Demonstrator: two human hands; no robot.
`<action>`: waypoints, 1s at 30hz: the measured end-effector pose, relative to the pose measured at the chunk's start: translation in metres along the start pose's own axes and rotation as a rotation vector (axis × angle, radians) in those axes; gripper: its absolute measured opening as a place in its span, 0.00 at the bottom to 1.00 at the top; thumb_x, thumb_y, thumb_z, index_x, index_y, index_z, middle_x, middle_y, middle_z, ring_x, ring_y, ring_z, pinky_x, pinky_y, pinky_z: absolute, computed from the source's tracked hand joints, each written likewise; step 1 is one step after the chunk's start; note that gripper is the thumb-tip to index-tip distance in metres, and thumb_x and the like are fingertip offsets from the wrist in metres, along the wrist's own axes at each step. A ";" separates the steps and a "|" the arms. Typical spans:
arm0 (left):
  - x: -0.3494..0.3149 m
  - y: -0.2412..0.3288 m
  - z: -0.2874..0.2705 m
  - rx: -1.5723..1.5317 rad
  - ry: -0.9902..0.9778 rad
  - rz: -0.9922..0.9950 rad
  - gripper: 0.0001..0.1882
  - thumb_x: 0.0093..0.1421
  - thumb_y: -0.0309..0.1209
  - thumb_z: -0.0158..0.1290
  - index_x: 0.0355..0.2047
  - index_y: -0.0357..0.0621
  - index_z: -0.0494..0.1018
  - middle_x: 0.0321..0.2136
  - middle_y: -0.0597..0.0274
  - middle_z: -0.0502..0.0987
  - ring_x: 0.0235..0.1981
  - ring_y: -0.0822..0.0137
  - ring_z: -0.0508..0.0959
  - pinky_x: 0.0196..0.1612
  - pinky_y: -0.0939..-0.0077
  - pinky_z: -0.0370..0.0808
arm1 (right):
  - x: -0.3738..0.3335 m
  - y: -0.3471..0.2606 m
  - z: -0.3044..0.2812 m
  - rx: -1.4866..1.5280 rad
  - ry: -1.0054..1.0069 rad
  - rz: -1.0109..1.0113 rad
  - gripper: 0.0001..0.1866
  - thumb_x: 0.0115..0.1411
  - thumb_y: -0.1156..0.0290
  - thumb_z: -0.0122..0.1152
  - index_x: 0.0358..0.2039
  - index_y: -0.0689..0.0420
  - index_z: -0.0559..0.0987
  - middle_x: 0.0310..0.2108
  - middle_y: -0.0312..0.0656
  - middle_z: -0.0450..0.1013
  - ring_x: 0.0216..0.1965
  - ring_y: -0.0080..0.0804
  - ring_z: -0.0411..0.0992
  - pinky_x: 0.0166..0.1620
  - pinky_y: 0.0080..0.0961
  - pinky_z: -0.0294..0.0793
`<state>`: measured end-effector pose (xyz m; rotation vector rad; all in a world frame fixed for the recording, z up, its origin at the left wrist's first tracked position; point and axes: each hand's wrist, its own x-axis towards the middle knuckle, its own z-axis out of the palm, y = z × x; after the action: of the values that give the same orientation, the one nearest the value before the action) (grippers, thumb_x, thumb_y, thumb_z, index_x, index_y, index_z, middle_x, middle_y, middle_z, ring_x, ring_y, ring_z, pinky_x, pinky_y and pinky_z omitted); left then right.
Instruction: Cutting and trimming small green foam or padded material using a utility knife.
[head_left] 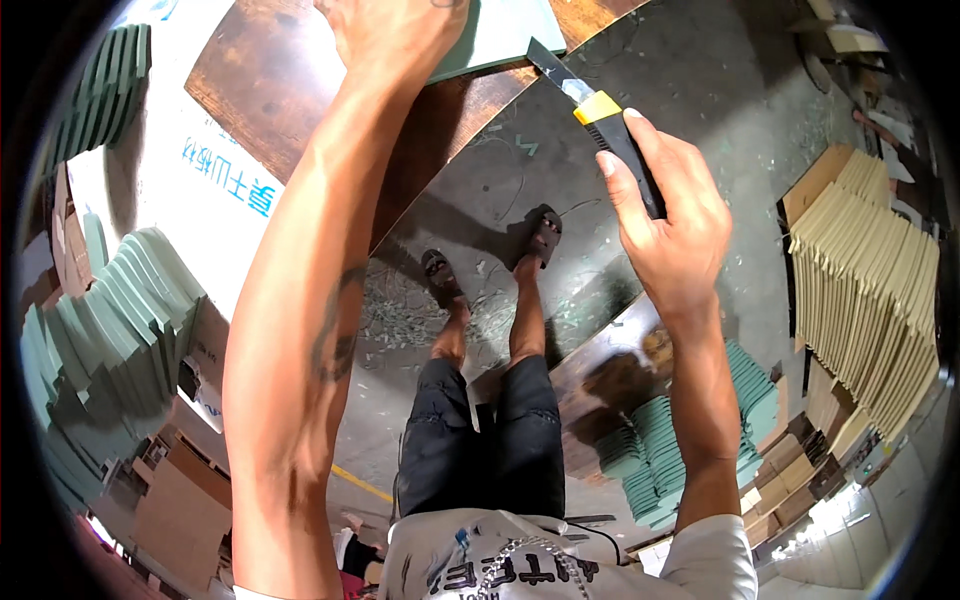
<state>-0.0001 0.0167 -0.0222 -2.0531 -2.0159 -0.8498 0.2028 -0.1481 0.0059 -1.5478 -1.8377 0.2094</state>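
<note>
My right hand (682, 205) is closed round a black and yellow snap-off utility knife (602, 112), its thumb along the handle. The blade is out and points up and left, its tip by the near right corner of a pale green sheet (515, 35). Whether the tip touches the sheet I cannot tell. The sheet lies on a worn brown wooden table (265, 75). At the top edge, my left hand (400, 30) is over the table beside the sheet's left side. Its fingers are cut off by the picture's edge.
A white printed board (215, 165) lies left of the wooden surface. Stacks of green sheets (110, 330) stand at left, more green stacks (655, 450) at lower right, and yellowish stacked sheets (865, 285) at far right. Green offcuts litter the concrete floor (470, 200) round my sandalled feet.
</note>
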 end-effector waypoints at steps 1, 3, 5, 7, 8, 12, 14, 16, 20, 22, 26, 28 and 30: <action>0.000 0.000 -0.001 -0.011 0.010 -0.002 0.23 0.68 0.41 0.48 0.47 0.28 0.72 0.44 0.28 0.74 0.48 0.34 0.74 0.54 0.42 0.69 | 0.000 0.001 0.001 -0.021 -0.005 -0.006 0.19 0.55 0.69 0.75 0.48 0.57 0.85 0.35 0.43 0.78 0.31 0.36 0.79 0.33 0.29 0.79; 0.001 0.000 -0.002 -0.004 0.029 0.006 0.22 0.68 0.40 0.49 0.47 0.28 0.72 0.44 0.27 0.73 0.48 0.34 0.73 0.54 0.43 0.69 | 0.001 0.003 0.001 -0.039 -0.013 -0.014 0.19 0.55 0.69 0.75 0.48 0.57 0.85 0.35 0.43 0.78 0.31 0.35 0.79 0.33 0.29 0.79; 0.005 -0.004 -0.007 0.010 0.049 0.014 0.21 0.67 0.39 0.49 0.48 0.29 0.72 0.44 0.26 0.73 0.48 0.33 0.73 0.54 0.43 0.69 | 0.002 0.004 -0.001 -0.076 0.000 -0.013 0.20 0.54 0.69 0.75 0.48 0.57 0.85 0.35 0.43 0.78 0.30 0.35 0.78 0.33 0.29 0.78; 0.012 -0.008 -0.017 0.022 0.016 0.025 0.19 0.67 0.37 0.51 0.47 0.30 0.73 0.45 0.25 0.72 0.48 0.34 0.73 0.54 0.44 0.69 | 0.006 0.002 0.000 -0.075 -0.006 -0.029 0.20 0.54 0.69 0.76 0.48 0.57 0.85 0.35 0.42 0.78 0.29 0.35 0.78 0.33 0.28 0.78; 0.014 -0.011 -0.022 0.035 0.019 0.024 0.19 0.67 0.37 0.51 0.47 0.30 0.73 0.45 0.25 0.72 0.48 0.34 0.73 0.54 0.44 0.69 | 0.009 0.000 0.000 -0.077 -0.010 -0.043 0.21 0.54 0.68 0.76 0.49 0.56 0.85 0.35 0.42 0.78 0.29 0.34 0.77 0.33 0.28 0.78; 0.001 0.001 -0.001 -0.031 0.002 0.012 0.19 0.66 0.36 0.51 0.47 0.30 0.73 0.45 0.26 0.71 0.48 0.34 0.72 0.52 0.44 0.69 | 0.009 0.014 -0.014 -0.197 -0.073 -0.060 0.21 0.54 0.68 0.76 0.49 0.55 0.85 0.35 0.41 0.78 0.29 0.34 0.77 0.33 0.28 0.78; 0.002 0.000 -0.004 -0.007 0.019 0.019 0.18 0.66 0.35 0.50 0.47 0.30 0.73 0.45 0.26 0.71 0.47 0.35 0.72 0.52 0.44 0.69 | 0.012 0.015 -0.015 -0.192 -0.088 -0.058 0.21 0.54 0.68 0.76 0.49 0.54 0.85 0.35 0.41 0.77 0.29 0.33 0.77 0.32 0.28 0.78; 0.005 -0.003 -0.012 0.027 -0.055 0.012 0.17 0.67 0.34 0.49 0.47 0.31 0.72 0.45 0.27 0.71 0.46 0.37 0.72 0.51 0.43 0.69 | 0.016 0.012 -0.015 -0.173 -0.103 -0.071 0.21 0.54 0.68 0.76 0.49 0.54 0.85 0.35 0.42 0.77 0.29 0.34 0.77 0.32 0.27 0.78; 0.004 -0.004 -0.013 -0.020 -0.048 0.026 0.16 0.68 0.33 0.48 0.47 0.32 0.72 0.46 0.28 0.70 0.46 0.39 0.72 0.51 0.44 0.70 | 0.019 0.016 -0.016 -0.164 -0.125 -0.126 0.22 0.54 0.69 0.77 0.50 0.53 0.84 0.36 0.43 0.76 0.30 0.35 0.76 0.32 0.27 0.78; 0.005 -0.003 -0.015 0.019 -0.132 -0.022 0.16 0.68 0.33 0.47 0.48 0.31 0.73 0.47 0.28 0.70 0.48 0.40 0.72 0.52 0.45 0.71 | 0.018 0.017 -0.019 -0.168 -0.146 -0.133 0.25 0.54 0.69 0.77 0.53 0.52 0.83 0.37 0.43 0.75 0.31 0.36 0.76 0.32 0.29 0.78; 0.002 -0.007 -0.008 0.019 -0.046 0.005 0.18 0.68 0.32 0.48 0.50 0.31 0.73 0.49 0.29 0.70 0.50 0.39 0.71 0.55 0.46 0.71 | 0.022 0.015 -0.016 -0.140 -0.181 -0.085 0.22 0.55 0.76 0.75 0.52 0.57 0.83 0.37 0.43 0.76 0.34 0.34 0.75 0.37 0.27 0.78; 0.001 0.010 -0.019 0.058 -0.079 -0.035 0.18 0.68 0.33 0.48 0.52 0.32 0.73 0.52 0.31 0.69 0.52 0.39 0.71 0.57 0.47 0.70 | 0.025 0.020 -0.015 -0.148 -0.176 -0.093 0.22 0.55 0.76 0.74 0.52 0.57 0.83 0.38 0.43 0.76 0.34 0.34 0.75 0.37 0.27 0.78; 0.001 0.004 -0.015 0.060 -0.069 -0.008 0.18 0.67 0.32 0.49 0.52 0.32 0.74 0.52 0.31 0.69 0.53 0.39 0.71 0.57 0.46 0.70 | 0.031 0.022 -0.014 -0.108 -0.181 -0.101 0.22 0.55 0.76 0.74 0.52 0.57 0.83 0.38 0.43 0.76 0.35 0.33 0.75 0.38 0.26 0.77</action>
<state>-0.0011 0.0101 -0.0084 -2.0703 -2.0599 -0.7198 0.2281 -0.1182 0.0171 -1.5467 -2.0935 0.2123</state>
